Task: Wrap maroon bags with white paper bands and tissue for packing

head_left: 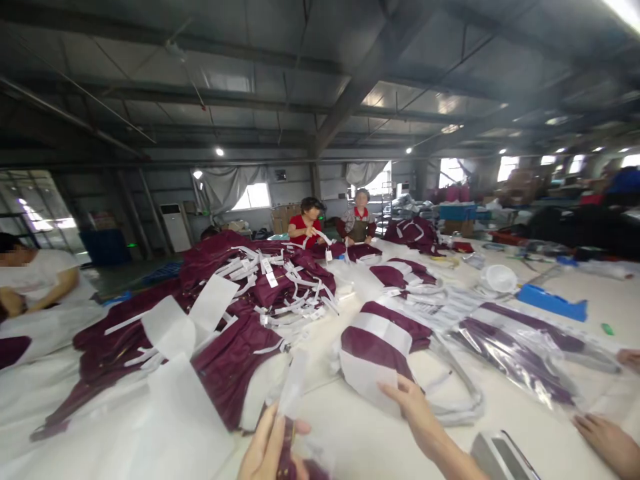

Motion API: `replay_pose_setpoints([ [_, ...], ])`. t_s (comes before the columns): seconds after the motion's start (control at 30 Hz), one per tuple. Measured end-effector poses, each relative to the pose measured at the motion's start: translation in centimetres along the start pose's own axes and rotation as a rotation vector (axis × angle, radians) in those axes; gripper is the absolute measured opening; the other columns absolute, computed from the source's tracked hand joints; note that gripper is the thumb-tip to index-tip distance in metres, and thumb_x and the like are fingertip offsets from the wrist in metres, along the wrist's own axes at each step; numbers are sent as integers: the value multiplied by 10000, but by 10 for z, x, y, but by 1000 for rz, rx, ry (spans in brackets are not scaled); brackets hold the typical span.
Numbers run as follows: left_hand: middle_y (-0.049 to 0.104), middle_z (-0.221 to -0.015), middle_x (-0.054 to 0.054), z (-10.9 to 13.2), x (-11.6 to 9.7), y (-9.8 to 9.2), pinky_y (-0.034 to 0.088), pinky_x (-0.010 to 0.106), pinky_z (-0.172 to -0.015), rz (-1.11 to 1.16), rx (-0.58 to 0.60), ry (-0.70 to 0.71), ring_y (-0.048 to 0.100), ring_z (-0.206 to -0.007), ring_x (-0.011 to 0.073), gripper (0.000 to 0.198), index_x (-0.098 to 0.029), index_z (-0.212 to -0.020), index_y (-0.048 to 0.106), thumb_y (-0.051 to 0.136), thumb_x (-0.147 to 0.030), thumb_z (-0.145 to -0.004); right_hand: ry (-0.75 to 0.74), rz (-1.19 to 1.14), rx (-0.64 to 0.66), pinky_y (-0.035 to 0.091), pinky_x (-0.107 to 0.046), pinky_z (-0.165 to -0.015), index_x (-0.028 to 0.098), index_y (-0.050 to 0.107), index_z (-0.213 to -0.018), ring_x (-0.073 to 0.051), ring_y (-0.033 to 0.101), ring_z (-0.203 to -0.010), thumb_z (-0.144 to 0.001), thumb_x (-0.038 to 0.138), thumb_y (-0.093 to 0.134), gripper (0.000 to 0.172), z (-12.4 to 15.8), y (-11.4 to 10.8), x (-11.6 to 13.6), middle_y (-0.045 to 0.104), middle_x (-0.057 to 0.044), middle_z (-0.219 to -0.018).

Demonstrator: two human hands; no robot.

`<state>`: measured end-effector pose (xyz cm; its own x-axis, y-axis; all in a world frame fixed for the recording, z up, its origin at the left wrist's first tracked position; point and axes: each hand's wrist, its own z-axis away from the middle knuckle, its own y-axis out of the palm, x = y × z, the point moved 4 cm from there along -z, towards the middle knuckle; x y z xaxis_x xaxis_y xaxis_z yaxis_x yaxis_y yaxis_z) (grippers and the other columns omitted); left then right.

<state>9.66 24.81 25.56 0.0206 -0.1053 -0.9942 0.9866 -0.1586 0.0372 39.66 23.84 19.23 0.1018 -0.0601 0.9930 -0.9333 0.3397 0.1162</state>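
Observation:
Low in the frame, my left hand (273, 443) is closed around a bunched maroon garment (286, 450) with a whitish translucent strip (294, 383) standing up from it. To the right, my right hand (417, 410) reaches in with its fingers spread, its fingertips on a white sheet (367, 380). That sheet lies over the near side of a folded maroon garment (375, 345), which has a pale band across it. Left of my left hand lies another maroon garment (233, 370) beside a large white sheet (183, 413).
A big maroon heap (295, 280) with white straps and tags fills the table's middle left. Bagged garments (520, 353), a blue tray (553, 303) and a white bowl (499, 279) lie right. Another person's hand (607, 440) is at lower right; people work across and at far left.

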Motion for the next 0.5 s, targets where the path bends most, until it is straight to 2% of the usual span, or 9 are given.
replay_pose_setpoints([
  [0.1, 665, -706, 23, 15, 21, 16, 466, 261, -491, 67, -6, -24, 573, -510, 148, 689, -179, -1241, 571, 585, -684, -772, 37, -64, 61, 486, -418, -951, 170, 704, -1058, -295, 658, -1039, -764, 454, 690, 408, 46, 11, 3, 726, -102, -1084],
  [0.2, 637, -698, 6, 27, 32, 22, 463, 228, -504, 121, -12, -23, 573, -534, 121, 580, -140, -1133, 610, 631, -607, -790, 24, 59, 58, 477, -410, -957, 165, 666, -1119, -294, 631, -1086, -791, 479, 664, 454, 77, 24, -2, 704, -106, -1139],
  [0.37, 649, -739, 20, 41, 39, 15, 483, 216, -544, 171, -26, 15, 607, -574, 115, 441, -132, -929, 616, 581, -565, -855, -70, 453, 111, 501, -374, -854, 194, 656, -1058, -274, 664, -927, -860, 495, 578, 368, 97, 58, 0, 734, -57, -983],
  [0.43, 660, -772, 27, 48, 38, 13, 491, 217, -559, 218, -7, 25, 627, -619, 126, 420, -138, -944, 609, 563, -549, -876, -121, 482, 165, 505, -353, -813, 197, 683, -1012, -270, 669, -895, -879, 488, 550, 346, 100, 74, 6, 738, -44, -937],
  [0.5, 668, -805, 37, 53, 37, 13, 505, 223, -579, 254, 29, 26, 645, -664, 139, 409, -140, -979, 608, 560, -535, -885, -156, 415, 226, 509, -344, -797, 189, 707, -990, -266, 671, -880, -891, 479, 533, 353, 102, 91, 14, 739, -43, -924],
])
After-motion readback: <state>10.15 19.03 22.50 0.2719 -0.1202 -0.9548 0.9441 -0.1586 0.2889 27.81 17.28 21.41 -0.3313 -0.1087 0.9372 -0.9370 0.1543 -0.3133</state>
